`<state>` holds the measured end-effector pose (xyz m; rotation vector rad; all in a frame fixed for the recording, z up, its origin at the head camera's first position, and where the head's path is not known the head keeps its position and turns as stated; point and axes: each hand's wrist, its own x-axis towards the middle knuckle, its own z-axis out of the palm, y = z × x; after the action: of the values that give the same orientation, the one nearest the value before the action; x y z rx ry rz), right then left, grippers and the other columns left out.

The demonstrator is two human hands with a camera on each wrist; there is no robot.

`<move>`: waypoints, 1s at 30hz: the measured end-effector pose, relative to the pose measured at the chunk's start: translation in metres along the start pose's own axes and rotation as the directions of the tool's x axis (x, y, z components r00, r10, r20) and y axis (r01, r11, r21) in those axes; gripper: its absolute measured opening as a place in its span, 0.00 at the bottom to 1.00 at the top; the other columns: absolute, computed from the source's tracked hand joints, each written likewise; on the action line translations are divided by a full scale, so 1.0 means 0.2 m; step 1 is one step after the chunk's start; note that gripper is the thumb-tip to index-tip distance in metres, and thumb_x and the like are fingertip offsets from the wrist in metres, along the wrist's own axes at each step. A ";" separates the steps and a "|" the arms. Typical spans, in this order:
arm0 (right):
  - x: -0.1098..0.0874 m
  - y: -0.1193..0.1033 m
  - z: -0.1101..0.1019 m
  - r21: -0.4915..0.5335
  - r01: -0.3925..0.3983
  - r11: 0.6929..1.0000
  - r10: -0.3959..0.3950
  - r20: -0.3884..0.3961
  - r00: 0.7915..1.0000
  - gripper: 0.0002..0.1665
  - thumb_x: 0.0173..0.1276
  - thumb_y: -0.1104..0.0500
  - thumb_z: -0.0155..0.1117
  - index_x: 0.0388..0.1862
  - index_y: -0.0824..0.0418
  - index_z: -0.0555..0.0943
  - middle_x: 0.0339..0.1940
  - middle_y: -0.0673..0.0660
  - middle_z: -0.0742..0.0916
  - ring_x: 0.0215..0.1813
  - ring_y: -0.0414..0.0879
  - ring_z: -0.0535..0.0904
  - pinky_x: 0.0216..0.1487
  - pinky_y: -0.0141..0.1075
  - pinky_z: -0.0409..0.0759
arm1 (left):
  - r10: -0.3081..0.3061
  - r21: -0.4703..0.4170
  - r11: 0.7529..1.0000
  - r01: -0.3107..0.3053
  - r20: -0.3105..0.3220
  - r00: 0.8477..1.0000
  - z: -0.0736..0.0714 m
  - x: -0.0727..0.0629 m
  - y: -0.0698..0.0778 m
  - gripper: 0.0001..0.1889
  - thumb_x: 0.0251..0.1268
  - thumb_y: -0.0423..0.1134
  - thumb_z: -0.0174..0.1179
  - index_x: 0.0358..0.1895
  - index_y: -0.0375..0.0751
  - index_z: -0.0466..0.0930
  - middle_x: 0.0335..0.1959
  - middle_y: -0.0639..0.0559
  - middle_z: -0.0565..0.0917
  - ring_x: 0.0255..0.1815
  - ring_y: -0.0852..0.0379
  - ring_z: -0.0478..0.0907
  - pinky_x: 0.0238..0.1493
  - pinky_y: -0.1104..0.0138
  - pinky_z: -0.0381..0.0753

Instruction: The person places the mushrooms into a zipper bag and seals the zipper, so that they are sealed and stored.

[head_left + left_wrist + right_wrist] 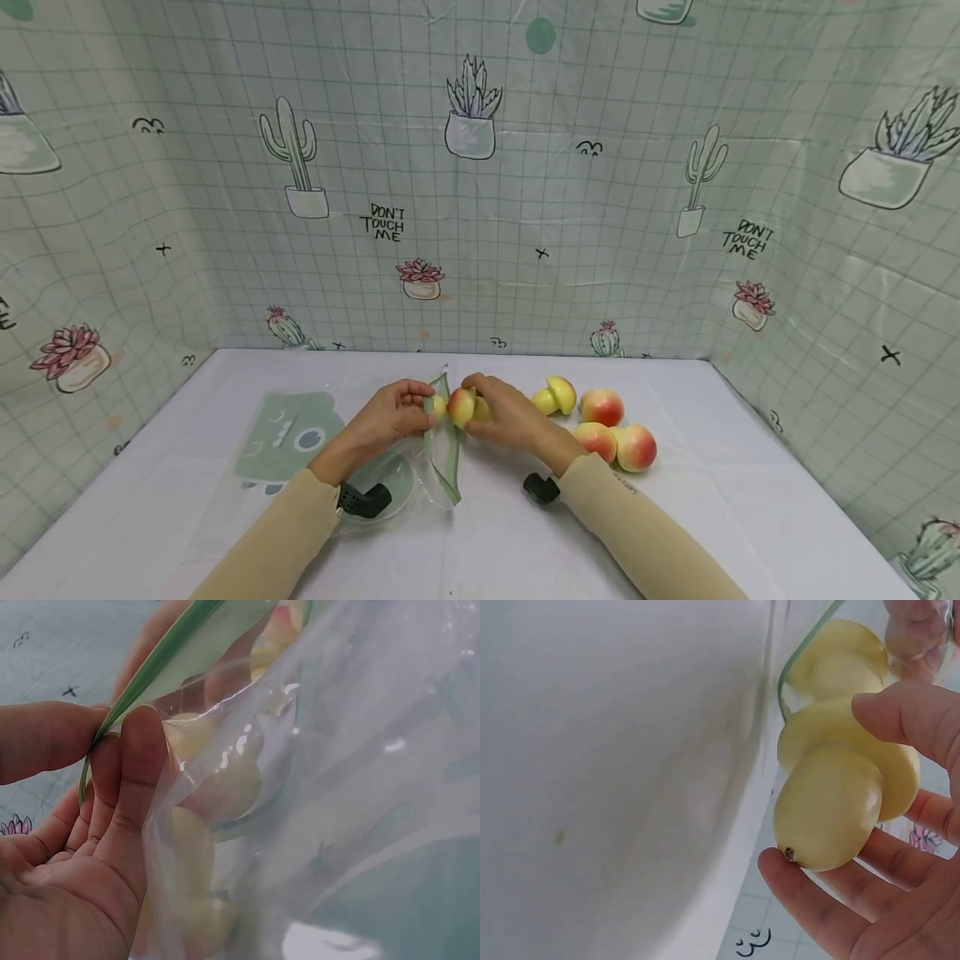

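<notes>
My left hand (393, 410) pinches the green-edged mouth of a clear plastic bag (442, 454) between thumb and fingers. In the left wrist view the clear film (360, 780) spreads to the right of those fingers. At the mouth, my right hand (504, 412) grips a toy mushroom (461, 407) with a red-and-yellow cap. Its pale yellow stem (829, 806) points back toward the right wrist camera, with the thumb on the cap and fingers beneath. Another yellow mushroom (847, 656) shows behind the bag's green edge in the right wrist view.
Right of my hands lie a yellow mushroom (558, 393) and several red-and-yellow ones (636, 447). Clear plastic printed with a green cartoon face (285, 433) lies flat on the left of the white table (480, 550). A cactus-print cloth (480, 217) stands behind.
</notes>
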<state>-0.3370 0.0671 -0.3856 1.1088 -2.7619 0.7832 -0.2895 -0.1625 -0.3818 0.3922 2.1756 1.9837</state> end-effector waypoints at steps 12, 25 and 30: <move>0.03 -0.03 0.02 -0.024 0.018 1.000 -0.018 -0.003 1.000 0.31 0.61 0.52 0.68 0.62 0.53 0.68 0.56 0.52 0.79 0.54 0.45 0.74 0.56 0.43 0.73 | 0.003 -0.024 1.000 -0.002 0.007 1.000 0.01 0.00 0.00 0.28 0.56 0.26 0.60 0.60 0.23 0.62 0.40 0.46 0.70 0.35 0.58 0.72 0.37 0.67 0.78; 0.05 -0.06 0.04 -0.039 0.000 0.999 0.001 0.019 1.000 0.31 0.62 0.52 0.67 0.62 0.53 0.68 0.55 0.53 0.79 0.54 0.45 0.74 0.55 0.42 0.73 | 0.001 -0.030 1.000 -0.001 0.001 1.000 0.01 -0.01 0.00 0.25 0.57 0.24 0.59 0.59 0.23 0.63 0.41 0.42 0.71 0.36 0.58 0.72 0.36 0.68 0.78; 0.05 -0.07 0.05 -0.047 0.015 0.999 -0.014 0.014 1.000 0.31 0.61 0.51 0.68 0.61 0.54 0.68 0.53 0.54 0.80 0.51 0.45 0.75 0.53 0.42 0.73 | -0.007 -0.027 1.000 0.006 -0.014 1.000 0.02 -0.01 0.00 0.26 0.55 0.25 0.61 0.58 0.25 0.64 0.41 0.43 0.71 0.36 0.57 0.72 0.36 0.68 0.78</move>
<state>-0.3342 0.0476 -0.3859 1.1283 -2.7648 0.7074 -0.2875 -0.1594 -0.3817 0.3679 2.1533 2.0164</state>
